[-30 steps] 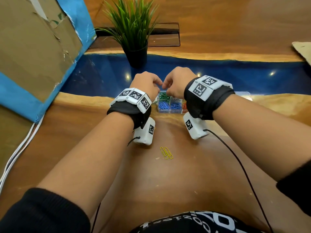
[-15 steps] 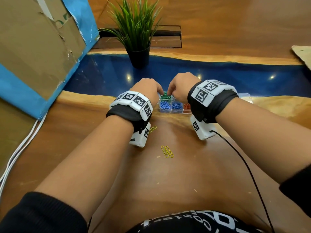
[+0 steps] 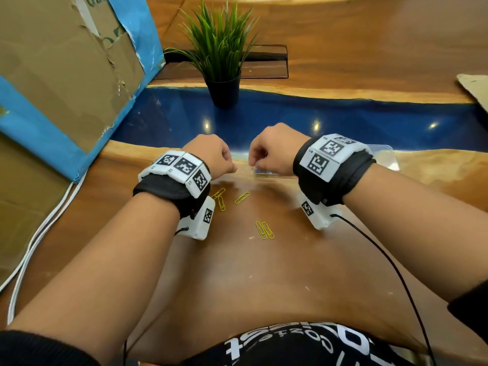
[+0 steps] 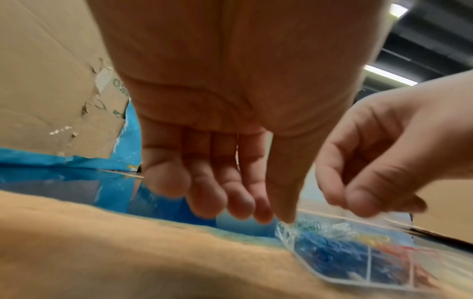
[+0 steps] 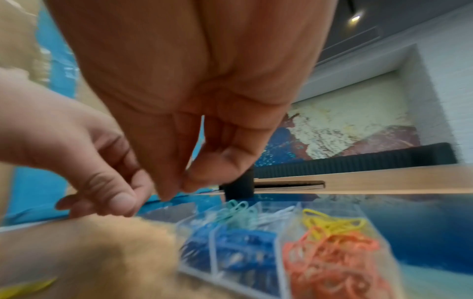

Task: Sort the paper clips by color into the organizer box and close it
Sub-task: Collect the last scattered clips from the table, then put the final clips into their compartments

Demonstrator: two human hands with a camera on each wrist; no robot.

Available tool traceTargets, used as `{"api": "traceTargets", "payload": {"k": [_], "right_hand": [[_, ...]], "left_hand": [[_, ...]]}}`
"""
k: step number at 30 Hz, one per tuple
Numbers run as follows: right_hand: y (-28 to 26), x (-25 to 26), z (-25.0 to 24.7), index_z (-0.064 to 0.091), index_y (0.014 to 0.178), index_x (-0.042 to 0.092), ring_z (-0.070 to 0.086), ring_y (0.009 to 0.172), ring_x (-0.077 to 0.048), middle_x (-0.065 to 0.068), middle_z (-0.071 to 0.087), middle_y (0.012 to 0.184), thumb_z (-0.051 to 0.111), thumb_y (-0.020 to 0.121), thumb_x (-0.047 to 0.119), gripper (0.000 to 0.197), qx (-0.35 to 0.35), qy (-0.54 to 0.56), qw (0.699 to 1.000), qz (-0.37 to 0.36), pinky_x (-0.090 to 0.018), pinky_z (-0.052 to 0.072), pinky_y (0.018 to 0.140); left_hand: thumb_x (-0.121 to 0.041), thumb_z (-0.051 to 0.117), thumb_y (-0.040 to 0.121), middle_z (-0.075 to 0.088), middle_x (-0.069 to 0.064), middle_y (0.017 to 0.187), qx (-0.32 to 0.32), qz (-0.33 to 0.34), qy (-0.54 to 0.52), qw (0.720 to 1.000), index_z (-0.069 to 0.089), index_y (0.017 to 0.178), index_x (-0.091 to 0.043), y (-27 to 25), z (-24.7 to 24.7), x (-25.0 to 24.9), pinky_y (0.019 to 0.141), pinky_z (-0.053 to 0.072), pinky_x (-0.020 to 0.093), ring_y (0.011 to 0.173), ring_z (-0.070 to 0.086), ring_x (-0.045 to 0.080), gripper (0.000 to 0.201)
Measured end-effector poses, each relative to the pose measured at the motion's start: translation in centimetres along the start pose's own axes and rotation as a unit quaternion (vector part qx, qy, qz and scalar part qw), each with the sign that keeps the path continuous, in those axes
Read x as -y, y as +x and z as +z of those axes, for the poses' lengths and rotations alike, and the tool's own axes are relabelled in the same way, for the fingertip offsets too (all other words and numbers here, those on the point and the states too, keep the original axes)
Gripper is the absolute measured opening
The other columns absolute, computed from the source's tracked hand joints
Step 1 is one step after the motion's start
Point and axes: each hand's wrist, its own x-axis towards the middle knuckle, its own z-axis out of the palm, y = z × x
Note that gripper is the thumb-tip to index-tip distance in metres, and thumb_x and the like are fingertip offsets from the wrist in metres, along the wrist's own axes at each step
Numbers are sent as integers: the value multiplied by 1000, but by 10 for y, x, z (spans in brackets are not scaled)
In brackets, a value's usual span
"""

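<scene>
The clear organizer box (image 5: pixel 280 263) lies open on the table, with blue, teal, white, yellow (image 5: pixel 330 222) and orange clips (image 5: pixel 332 261) in separate compartments. In the head view my hands hide most of it; only its near edge (image 3: pixel 264 172) and the lid (image 3: pixel 383 154) show. My left hand (image 4: pixel 243 202) hangs at the box's near left corner (image 4: pixel 286 230), fingers loosely curled and empty, thumb pointing down at it. My right hand (image 5: pixel 176 190) hovers over the box's left end, thumb and fingertips pressed together, nothing visible between them. Several yellow clips (image 3: pixel 242 198) lie loose on the wood, including a pair (image 3: pixel 264 230).
A potted plant (image 3: pixel 223 83) stands behind the box on the blue resin strip. A large cardboard box with blue tape (image 3: pixel 66 75) fills the left, with white cables (image 3: pixel 39 233) running beside it. Wrist-camera cables trail across the wood near my body.
Both hands have drawn back from over the compartments to the box's near edge. More yellow clips have come into view beside my left wrist.
</scene>
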Motion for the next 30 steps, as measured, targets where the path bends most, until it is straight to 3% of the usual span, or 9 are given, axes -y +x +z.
{"api": "traceTargets", "payload": {"k": [5, 9, 11, 14, 19, 24, 26, 28, 30], "right_hand": [[-8, 21, 25, 73, 94, 21, 54, 79, -9, 8, 64, 82, 61, 84, 13, 18, 64, -48, 994, -76, -17, 37, 70], [-10, 33, 36, 72, 95, 18, 62, 93, -18, 0, 71, 98, 57, 84, 8, 21, 94, -77, 987, -106, -19, 37, 71], [-10, 37, 37, 70, 92, 18, 60, 89, -20, 0, 69, 96, 54, 84, 7, 21, 102, -102, 983, -114, -20, 36, 68], [-13, 37, 38, 59, 85, 22, 56, 85, -22, 1, 59, 86, 56, 82, 9, 13, 119, -133, 978, -112, -24, 34, 55], [-19, 25, 43, 58, 99, 19, 58, 87, -24, -1, 60, 94, 56, 80, 11, 21, 108, -101, 988, -48, -26, 43, 67], [-29, 15, 41, 67, 96, 19, 53, 76, -16, 6, 55, 73, 51, 86, 13, 20, 80, 11, 996, 36, -23, 40, 66], [-31, 11, 39, 67, 85, 13, 55, 62, -16, 2, 57, 65, 52, 87, 12, 16, 78, 152, 980, 102, -22, 44, 58], [-33, 7, 36, 60, 81, 11, 50, 50, -17, -6, 56, 61, 47, 88, 7, 15, 71, 290, 937, 182, -20, 43, 51], [-36, 4, 32, 55, 87, 6, 47, 49, -21, -10, 54, 60, 44, 85, 5, 11, 63, 321, 921, 212, -23, 41, 53]], "left_hand": [[-30, 72, 74, 66, 0, 77, 40, -35, 59, 997, 61, 61, -21, -12, 7, 7, 63, 43, 26, 83, 63, 22, 19], [-29, 66, 76, 68, 6, 81, 46, -39, 78, 995, 70, 76, -15, -18, 14, 6, 62, 43, 27, 76, 61, 25, 14], [-28, 64, 78, 63, 6, 77, 58, -39, 91, 993, 66, 76, -12, -18, 16, 5, 63, 44, 29, 74, 58, 24, 17], [-29, 67, 78, 61, 3, 71, 62, -35, 94, 993, 65, 74, -11, -17, 17, 4, 67, 49, 30, 77, 60, 25, 19], [-23, 66, 79, 71, 5, 91, 52, -29, 95, 994, 71, 88, -12, -18, 17, 3, 75, 55, 31, 88, 66, 23, 15], [-19, 60, 80, 67, 4, 98, 49, -16, 113, 992, 68, 95, -15, -21, 20, -2, 69, 48, 28, 91, 63, 23, 17], [-18, 60, 79, 67, 6, 98, 50, -15, 122, 991, 67, 96, -13, -21, 21, -2, 70, 50, 29, 91, 63, 24, 19], [-17, 60, 79, 68, 7, 98, 52, -18, 132, 990, 68, 96, -11, -21, 22, -2, 72, 53, 31, 89, 64, 24, 20], [-14, 60, 80, 68, 7, 97, 51, -23, 132, 990, 68, 95, -10, -20, 23, -2, 73, 54, 30, 89, 64, 24, 18]]}}
